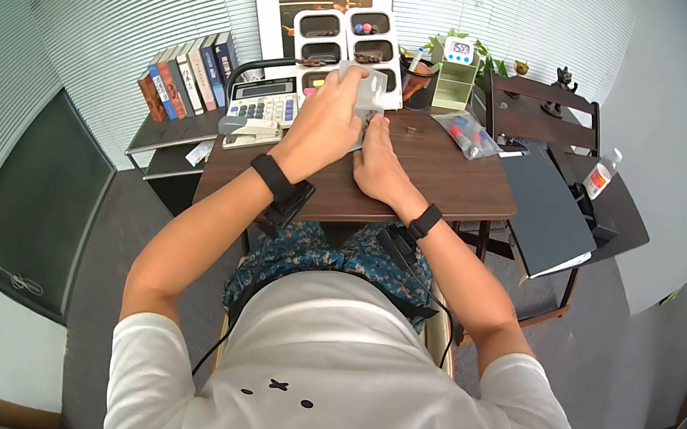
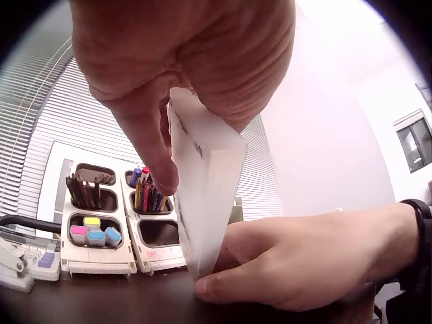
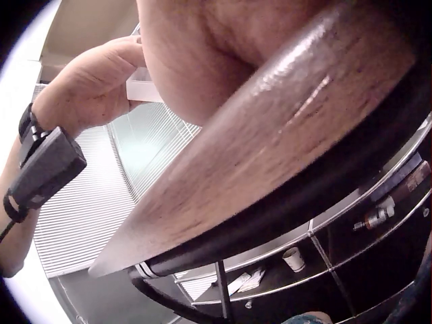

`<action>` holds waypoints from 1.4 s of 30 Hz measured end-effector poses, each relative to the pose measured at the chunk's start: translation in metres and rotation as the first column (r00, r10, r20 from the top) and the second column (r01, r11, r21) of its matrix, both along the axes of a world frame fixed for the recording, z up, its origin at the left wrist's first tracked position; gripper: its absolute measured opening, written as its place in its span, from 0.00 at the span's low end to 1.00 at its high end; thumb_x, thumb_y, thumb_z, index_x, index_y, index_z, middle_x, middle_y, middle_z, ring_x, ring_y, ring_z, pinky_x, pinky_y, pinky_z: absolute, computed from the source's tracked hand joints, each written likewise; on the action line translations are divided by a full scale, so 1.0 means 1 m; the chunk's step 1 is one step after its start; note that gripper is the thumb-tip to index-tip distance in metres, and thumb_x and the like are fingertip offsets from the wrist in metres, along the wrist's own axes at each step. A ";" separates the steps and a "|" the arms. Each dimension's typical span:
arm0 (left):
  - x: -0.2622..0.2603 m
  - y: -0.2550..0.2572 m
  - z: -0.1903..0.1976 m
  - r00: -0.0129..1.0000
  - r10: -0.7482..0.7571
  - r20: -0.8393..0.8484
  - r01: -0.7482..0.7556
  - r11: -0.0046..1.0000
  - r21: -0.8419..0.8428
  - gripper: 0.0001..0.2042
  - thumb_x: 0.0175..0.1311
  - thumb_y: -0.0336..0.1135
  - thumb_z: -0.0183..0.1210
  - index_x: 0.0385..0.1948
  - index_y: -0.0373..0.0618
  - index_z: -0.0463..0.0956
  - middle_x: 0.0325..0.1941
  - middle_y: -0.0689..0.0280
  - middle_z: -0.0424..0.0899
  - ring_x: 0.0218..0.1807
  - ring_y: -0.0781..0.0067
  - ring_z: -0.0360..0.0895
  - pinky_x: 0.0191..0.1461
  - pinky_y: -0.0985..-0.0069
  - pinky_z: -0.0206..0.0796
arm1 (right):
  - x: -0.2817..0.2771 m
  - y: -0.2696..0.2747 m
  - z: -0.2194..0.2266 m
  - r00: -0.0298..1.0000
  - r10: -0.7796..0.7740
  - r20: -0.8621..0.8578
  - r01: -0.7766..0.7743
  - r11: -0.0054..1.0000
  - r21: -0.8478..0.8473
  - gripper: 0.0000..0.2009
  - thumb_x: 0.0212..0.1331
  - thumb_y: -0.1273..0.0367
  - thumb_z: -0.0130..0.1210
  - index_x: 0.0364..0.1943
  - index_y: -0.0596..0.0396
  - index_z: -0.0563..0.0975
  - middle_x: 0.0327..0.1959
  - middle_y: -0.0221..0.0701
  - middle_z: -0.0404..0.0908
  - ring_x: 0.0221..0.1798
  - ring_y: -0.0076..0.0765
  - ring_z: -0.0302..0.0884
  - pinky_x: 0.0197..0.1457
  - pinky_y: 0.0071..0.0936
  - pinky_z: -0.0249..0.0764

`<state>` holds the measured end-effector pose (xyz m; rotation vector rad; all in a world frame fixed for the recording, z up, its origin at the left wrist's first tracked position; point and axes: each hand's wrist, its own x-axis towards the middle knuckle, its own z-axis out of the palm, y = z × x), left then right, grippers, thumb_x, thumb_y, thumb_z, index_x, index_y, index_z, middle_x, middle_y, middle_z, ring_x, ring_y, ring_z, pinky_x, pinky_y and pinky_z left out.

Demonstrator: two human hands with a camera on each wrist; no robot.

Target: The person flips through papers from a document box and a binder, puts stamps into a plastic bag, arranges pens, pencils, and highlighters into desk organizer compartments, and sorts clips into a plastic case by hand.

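My left hand (image 1: 322,125) grips a translucent white plastic box (image 2: 209,158) by its upper end and holds it tilted on edge over the brown table (image 1: 458,179). In the left wrist view, thumb and fingers come down on both sides of the box's top. My right hand (image 1: 382,171) lies low at the tabletop, its fingers stretched forward beside the box's lower end. In the left wrist view, a fingertip of the right hand (image 2: 290,260) sits right at the box's bottom corner, the other fingers partly hidden behind the box.
Behind the hands stands a white organizer (image 2: 101,260) with pencils and highlighters (image 2: 96,234). A calculator (image 1: 267,102) and stapler (image 1: 249,128) are at left. To the right lie a clear bag (image 1: 470,136) with red and blue items, a pen cup (image 1: 417,90) and a timer (image 1: 459,49).
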<state>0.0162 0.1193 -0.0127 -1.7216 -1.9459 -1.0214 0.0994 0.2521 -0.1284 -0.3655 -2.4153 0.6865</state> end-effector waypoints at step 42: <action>0.001 -0.024 0.006 0.914 -0.008 -0.406 -0.079 0.977 -0.196 0.32 0.60 0.13 0.51 0.68 0.52 0.71 0.58 0.48 0.78 0.48 0.35 0.82 0.49 0.47 0.77 | 0.021 0.010 -0.002 0.971 -0.115 0.211 0.003 0.884 0.467 0.28 0.76 0.66 0.48 0.70 0.80 0.67 0.76 0.68 0.63 0.80 0.64 0.63 0.84 0.43 0.60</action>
